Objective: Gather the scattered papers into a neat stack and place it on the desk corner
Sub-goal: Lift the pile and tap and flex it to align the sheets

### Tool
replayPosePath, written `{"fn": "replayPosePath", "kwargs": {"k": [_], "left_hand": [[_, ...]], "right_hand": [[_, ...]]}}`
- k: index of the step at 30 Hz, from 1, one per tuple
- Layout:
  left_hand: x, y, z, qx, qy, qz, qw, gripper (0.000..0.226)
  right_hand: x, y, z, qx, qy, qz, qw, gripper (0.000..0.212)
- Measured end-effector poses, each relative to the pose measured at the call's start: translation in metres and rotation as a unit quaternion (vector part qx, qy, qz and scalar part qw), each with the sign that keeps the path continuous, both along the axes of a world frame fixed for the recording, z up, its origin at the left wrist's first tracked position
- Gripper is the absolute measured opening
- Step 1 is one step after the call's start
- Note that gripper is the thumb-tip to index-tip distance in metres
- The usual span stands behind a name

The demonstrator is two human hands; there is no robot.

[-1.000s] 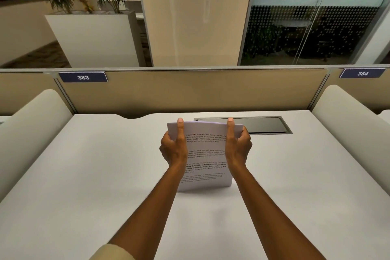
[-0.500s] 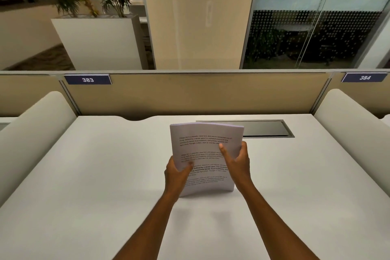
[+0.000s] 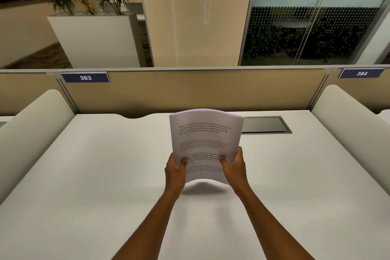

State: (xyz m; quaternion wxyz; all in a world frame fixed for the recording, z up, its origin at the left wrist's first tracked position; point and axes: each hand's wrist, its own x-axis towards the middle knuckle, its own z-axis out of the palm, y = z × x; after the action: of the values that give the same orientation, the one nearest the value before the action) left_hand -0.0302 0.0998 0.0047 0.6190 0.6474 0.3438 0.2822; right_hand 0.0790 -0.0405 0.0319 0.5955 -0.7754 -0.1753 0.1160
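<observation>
Lifted clear of the desk now, stack raised and bowed, where half a second ago its lower edge rested on the surface; hands slid down from the upper corners to the lower ones. Wide white desk, beige partition behind, dark cable tray just right of the stack. Stack upright over mid-desk, printed side facing the wearer, shadow below. Left hand clamped on the lower left edge, thumb on the front. Right hand clamped on the lower right edge, thumb likewise.
</observation>
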Motion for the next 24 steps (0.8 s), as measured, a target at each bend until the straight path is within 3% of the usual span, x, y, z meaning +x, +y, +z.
{"fn": "replayPosePath", "kwargs": {"k": [24], "left_hand": [[-0.015, -0.002, -0.03, -0.002, 0.018, -0.054, 0.998, 0.033]], "right_hand": [[-0.012, -0.014, -0.025, -0.017, 0.024, 0.016, 0.999, 0.027]]}}
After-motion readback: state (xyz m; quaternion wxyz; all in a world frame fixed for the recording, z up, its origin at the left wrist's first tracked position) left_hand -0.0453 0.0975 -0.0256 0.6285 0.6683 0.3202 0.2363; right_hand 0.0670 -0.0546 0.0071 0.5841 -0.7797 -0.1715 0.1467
